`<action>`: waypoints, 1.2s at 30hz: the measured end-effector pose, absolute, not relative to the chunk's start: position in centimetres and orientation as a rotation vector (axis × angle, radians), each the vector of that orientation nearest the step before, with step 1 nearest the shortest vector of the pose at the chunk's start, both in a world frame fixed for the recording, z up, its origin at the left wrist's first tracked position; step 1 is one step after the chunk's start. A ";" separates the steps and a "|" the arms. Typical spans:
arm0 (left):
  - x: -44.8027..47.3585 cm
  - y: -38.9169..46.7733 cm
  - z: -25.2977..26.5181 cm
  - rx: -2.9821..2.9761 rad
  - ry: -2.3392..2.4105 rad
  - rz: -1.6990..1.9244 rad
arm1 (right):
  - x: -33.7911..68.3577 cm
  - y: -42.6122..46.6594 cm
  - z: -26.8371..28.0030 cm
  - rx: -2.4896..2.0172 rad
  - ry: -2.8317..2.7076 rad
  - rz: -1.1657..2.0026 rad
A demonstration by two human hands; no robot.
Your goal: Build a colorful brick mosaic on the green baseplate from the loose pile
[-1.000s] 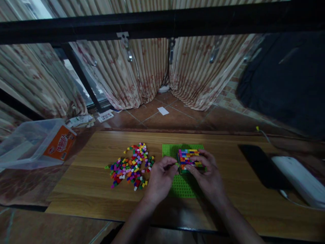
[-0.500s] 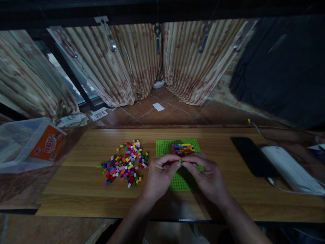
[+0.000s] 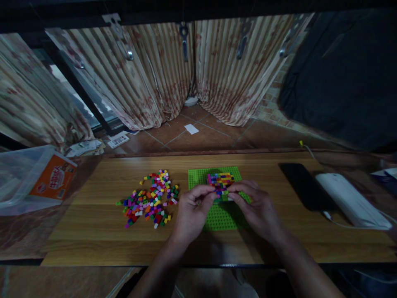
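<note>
A multicoloured block of small toy bricks (image 3: 221, 179) stands on a lime-green studded baseplate (image 3: 221, 221). At its near side, my left hand (image 3: 192, 210) is closed, with thumb and forefinger pressed against the left end of the block. My right hand (image 3: 259, 205) pinches at the near right side, its fingertips on a small light green brick (image 3: 225, 193) that sits against the block. Whether that brick is fully seated I cannot tell. The fingers hide part of the block's near row.
Loose toy bricks in many colours (image 3: 151, 198) lie in a pile on the wooden table (image 3: 93, 231), left of the baseplate. A black phone (image 3: 305, 186) and a white power bank with a cable (image 3: 350, 200) lie at the right. A clear plastic bin (image 3: 27, 178) stands beyond the table's left end.
Both hands held a small green piece together in front of the block. Now the fingertips are apart and at the block's near side. The view has shifted slightly.
</note>
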State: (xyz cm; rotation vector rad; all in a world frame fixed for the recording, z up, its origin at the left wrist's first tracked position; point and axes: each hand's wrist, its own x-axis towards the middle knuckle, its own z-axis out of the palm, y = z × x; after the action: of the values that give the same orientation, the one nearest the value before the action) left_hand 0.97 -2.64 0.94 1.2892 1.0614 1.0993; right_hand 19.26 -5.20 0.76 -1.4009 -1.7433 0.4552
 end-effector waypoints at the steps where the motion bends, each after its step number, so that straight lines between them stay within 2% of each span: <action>1: 0.8 -2.4 0.9 1.274 1.093 1.120 | 19.5 -5.1 0.7 -1.412 -1.765 0.414; 11: 0.1 -1.9 -1.0 1.396 1.238 0.960 | 19.0 -4.9 0.0 -1.451 -1.865 0.273; 22: 1.7 -2.3 -0.7 1.355 1.294 0.907 | 18.3 -4.8 -0.4 -1.439 -1.694 0.422; 31: 2.6 -2.1 -0.8 1.398 1.428 0.863 | 18.9 -4.6 -0.5 -1.467 -1.669 0.401; 36: 2.8 -2.1 -0.5 1.411 1.456 0.846 | 19.2 -4.5 -0.7 -1.454 -1.534 0.558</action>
State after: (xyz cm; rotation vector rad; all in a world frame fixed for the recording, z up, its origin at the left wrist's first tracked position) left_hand 2.76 -2.13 -0.52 1.4107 1.4564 0.8458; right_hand 19.21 -4.49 -0.66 -1.4541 -1.5341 0.5579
